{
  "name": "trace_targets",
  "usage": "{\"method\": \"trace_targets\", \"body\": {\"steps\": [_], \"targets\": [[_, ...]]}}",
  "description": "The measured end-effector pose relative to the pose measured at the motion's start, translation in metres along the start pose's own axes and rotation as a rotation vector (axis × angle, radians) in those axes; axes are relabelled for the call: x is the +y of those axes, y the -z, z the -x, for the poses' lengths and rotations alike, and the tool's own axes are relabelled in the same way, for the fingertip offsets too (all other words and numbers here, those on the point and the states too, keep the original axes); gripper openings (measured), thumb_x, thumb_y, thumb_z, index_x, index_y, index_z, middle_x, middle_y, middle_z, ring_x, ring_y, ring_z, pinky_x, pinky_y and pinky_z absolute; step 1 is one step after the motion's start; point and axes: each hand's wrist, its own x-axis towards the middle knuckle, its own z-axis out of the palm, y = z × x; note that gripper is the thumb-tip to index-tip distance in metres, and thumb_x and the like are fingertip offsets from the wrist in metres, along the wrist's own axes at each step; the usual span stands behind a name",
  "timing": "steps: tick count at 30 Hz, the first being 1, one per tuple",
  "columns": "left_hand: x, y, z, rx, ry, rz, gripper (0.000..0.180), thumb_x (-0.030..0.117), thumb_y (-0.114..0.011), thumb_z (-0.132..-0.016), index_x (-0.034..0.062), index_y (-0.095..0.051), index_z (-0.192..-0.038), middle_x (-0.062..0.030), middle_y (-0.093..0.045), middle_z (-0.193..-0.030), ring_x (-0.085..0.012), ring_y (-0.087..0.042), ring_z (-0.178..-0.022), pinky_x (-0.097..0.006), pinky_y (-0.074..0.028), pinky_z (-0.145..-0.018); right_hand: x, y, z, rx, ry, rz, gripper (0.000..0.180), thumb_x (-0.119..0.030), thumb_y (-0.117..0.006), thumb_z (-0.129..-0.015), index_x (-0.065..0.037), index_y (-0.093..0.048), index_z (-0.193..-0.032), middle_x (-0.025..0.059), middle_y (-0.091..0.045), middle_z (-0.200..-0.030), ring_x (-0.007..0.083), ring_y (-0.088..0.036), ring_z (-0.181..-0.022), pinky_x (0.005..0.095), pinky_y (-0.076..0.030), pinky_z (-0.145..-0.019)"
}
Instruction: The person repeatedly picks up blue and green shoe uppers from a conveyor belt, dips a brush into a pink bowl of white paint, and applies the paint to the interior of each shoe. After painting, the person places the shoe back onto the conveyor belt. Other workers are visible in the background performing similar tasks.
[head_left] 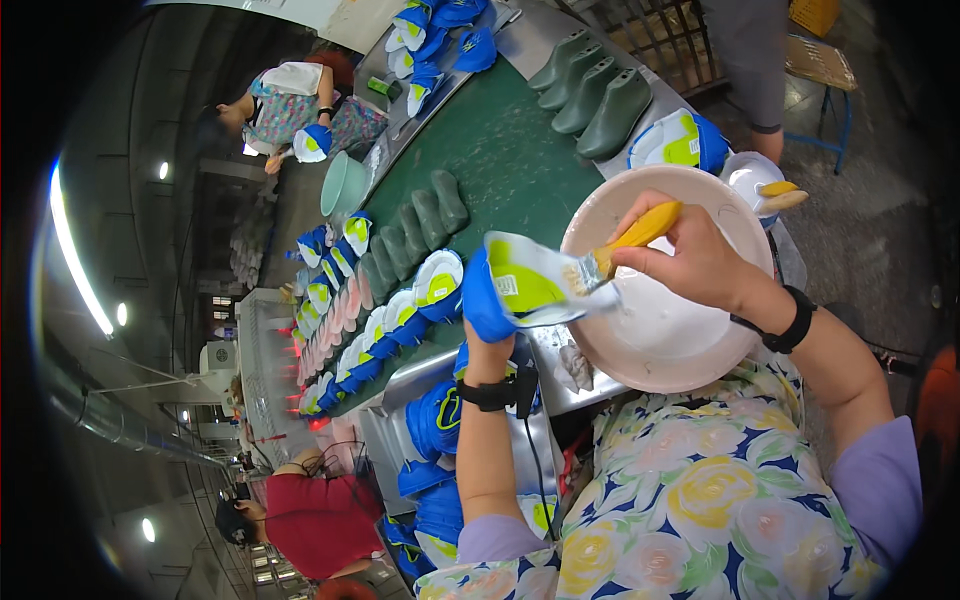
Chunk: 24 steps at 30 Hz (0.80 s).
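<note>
Through the head camera I have the left hand gripping a blue, white and lime shoe upper from below, while the right hand pinches a yellow-handled brush, its bristles at the upper's white edge. I see a pale pink basin beneath the right hand, green shoe lasts beyond it, and blue uppers heaped left of the left wrist.

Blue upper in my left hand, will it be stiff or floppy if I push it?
The blue upper would probably flex, since its edges look thin. It's likely light, as the left hand alone seems to hold it up. Its edge might feel slick near the brush, since the basin appears to hold white liquid.
</note>
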Motion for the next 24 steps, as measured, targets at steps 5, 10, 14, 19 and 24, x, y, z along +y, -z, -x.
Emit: {"method": "trace_targets", "body": {"steps": [5,10,14,19,24], "targets": [[-0.023,-0.023,0.029,-0.269,0.505,0.663,0.058,0.042,-0.056,-0.099,0.0068,-0.048,-0.145,-0.0132,-0.062,-0.133,-0.0298,-0.065,-0.117,-0.048,-0.056,-0.097,-0.009,-0.008,-0.007,-0.084,0.434,0.030,0.022,-0.008,-0.077,-0.087,-0.007,-0.063,-0.104,0.0081,-0.071,-0.101,0.0242,-0.070,-0.091,0.0337,-0.054,-0.078],[-0.042,-0.049,0.048,-0.222,0.566,0.700,0.058,0.042,-0.056,-0.099,0.0074,-0.049,-0.145,-0.0132,-0.062,-0.134,-0.0302,-0.065,-0.118,-0.049,-0.056,-0.098,-0.008,-0.037,-0.024,-0.219,0.737,0.189,0.019,-0.014,-0.073,-0.090,-0.008,-0.059,-0.102,0.0080,-0.065,-0.094,0.0315,-0.066,-0.087,0.0408,-0.053,-0.079],[-0.038,-0.049,0.049,-0.186,0.543,0.682,0.057,0.042,-0.057,-0.100,0.0079,-0.049,-0.145,-0.0133,-0.061,-0.135,-0.0306,-0.064,-0.118,-0.049,-0.056,-0.098,-0.002,-0.027,-0.035,-0.191,0.586,0.276,0.020,-0.016,-0.071,-0.090,-0.007,-0.056,-0.099,0.0111,-0.065,-0.090,0.0342,-0.066,-0.087,0.0433,-0.053,-0.077],[-0.029,-0.040,0.043,-0.159,0.508,0.619,0.057,0.042,-0.057,-0.100,0.0085,-0.049,-0.145,-0.0134,-0.061,-0.136,-0.0311,-0.064,-0.119,-0.050,-0.056,-0.098,0.010,-0.001,-0.035,-0.196,0.272,0.305,0.022,-0.015,-0.071,-0.089,-0.004,-0.052,-0.095,0.0183,-0.067,-0.083,0.0388,-0.067,-0.080,0.0442,-0.052,-0.069],[-0.020,-0.032,0.045,-0.110,0.485,0.577,0.056,0.042,-0.057,-0.100,0.0091,-0.049,-0.145,-0.0134,-0.060,-0.138,-0.0316,-0.064,-0.119,-0.051,-0.056,-0.098,0.018,0.017,-0.029,-0.220,0.067,0.364,0.022,-0.016,-0.071,-0.088,-0.001,-0.056,-0.095,0.0206,-0.069,-0.079,0.0386,-0.067,-0.075,0.0417,-0.052,-0.068]]}}
